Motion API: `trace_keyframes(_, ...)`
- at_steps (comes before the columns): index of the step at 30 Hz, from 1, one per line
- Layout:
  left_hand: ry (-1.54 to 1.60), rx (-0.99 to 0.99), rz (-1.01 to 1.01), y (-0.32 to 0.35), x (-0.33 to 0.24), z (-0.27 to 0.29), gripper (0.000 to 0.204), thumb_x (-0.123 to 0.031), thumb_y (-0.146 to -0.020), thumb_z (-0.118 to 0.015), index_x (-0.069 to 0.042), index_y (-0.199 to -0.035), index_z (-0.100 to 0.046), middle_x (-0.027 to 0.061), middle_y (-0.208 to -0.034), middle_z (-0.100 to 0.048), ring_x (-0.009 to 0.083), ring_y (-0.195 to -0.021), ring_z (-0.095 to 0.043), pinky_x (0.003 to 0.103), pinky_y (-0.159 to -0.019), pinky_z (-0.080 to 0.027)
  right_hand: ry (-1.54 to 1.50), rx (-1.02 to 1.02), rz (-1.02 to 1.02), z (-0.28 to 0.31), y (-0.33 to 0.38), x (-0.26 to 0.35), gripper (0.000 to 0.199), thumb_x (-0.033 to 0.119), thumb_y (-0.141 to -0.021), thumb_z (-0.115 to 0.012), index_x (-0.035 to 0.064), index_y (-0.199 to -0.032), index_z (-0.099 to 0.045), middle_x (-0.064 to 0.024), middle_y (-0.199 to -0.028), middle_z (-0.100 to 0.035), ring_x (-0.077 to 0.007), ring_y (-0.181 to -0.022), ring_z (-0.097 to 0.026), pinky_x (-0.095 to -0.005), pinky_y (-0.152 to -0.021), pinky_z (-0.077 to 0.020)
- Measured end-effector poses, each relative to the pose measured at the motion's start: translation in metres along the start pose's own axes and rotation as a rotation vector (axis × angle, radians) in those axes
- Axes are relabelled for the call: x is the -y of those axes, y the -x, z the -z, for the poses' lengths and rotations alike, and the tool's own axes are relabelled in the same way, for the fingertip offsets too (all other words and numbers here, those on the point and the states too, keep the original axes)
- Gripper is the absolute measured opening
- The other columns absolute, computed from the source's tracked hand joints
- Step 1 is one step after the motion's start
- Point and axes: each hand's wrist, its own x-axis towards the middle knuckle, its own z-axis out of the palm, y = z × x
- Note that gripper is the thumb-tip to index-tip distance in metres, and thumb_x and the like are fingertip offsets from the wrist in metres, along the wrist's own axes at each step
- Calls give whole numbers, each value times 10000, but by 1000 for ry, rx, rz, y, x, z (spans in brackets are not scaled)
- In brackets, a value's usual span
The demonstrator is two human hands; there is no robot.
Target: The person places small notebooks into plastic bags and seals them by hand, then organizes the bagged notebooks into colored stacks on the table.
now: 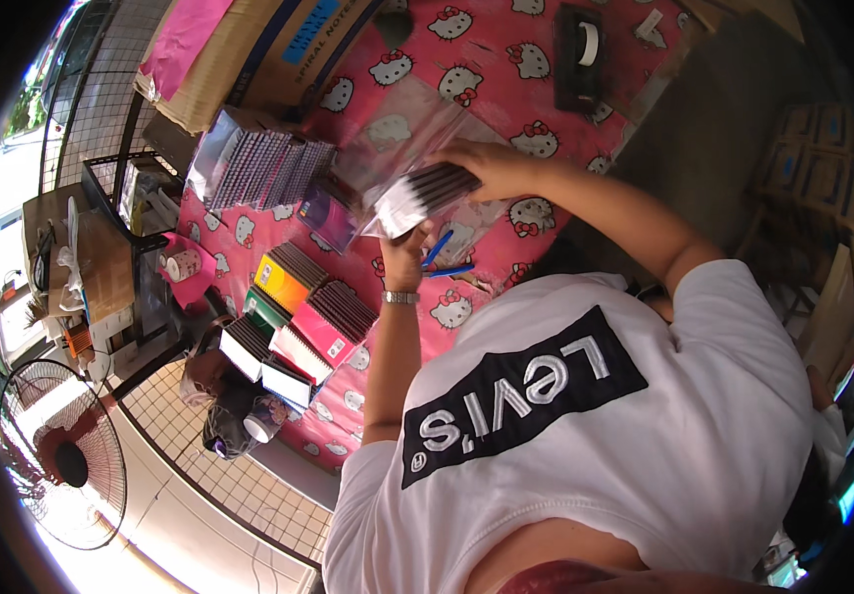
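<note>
Left hand [404,254] and right hand [494,169], both partly curled, grasping a notebook stack [443,186] in clear plastic [387,210]

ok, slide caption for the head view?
Left hand and right hand hold a notebook stack beside clear plastic over a pink patterned table cover.

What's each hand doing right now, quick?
Left hand: holding one end of the notebook stack.
Right hand: holding the other end.
</note>
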Motion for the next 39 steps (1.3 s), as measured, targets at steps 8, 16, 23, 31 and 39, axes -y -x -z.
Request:
trace_keyframes(8, -389, -28, -93, -13, -38, -8, 422, -31, -885, -555, 5, -1301, -488, 114, -1202, -569, 174, -1130, -525, 294, -950, -421, 177, -208, -61, 3, -18, 39, 501, 246, -791, -714, 43, -1216, -546, -159, -1155, -575, -303, -1005, -601, -384, -818, -498)
trace_keyframes(16, 37, 32, -114, -22, -52, 22, 475, -50, -846, -528, 42, -1310, -485, 125, -1334, -512, 213, -1288, -410, 338, -1088, -278, -273, -45, -117, 35, -21, 6, 325, 99, -824, -674, 62, -1144, -629, -81, -976, -625, -155, -819, -630, -284, -709, -505)
trace_keyframes(23, -181, 28, 143, -60, -24, 31, 317, -6, -747, -679, 7, -1064, -671, 39, -1091, -649, 125, -997, -562, 289, -851, -439, -196, 10, 76, -6, -52, -11, 176, 106, -762, -703, 70, -933, -708, -66, -853, -597, -199, -770, -620, -321, -694, -488)
trace_keyframes(31, -1093, -125, -634, -35, -34, -6, 236, -102, -726, -740, -85, -960, -717, 69, -920, -614, 236, -784, -605, 350, -659, -493, -108, -102, 236, -9, -25, 6, 197, 51, -744, -654, 22, -937, -680, -67, -895, -581, -212, -754, -593, -318, -689, -488)
trace_keyframes(39, -1236, 34, -793, -16, -31, 9, 318, -167, -708, -770, -119, -1017, -708, 49, -1070, -599, 250, -942, -572, 371, -820, -467, 151, -241, 403, -21, -1, 14, 196, 176, -703, -741, 75, -835, -637, -45, -1060, -562, -239, -966, -524, -373, -881, -427)
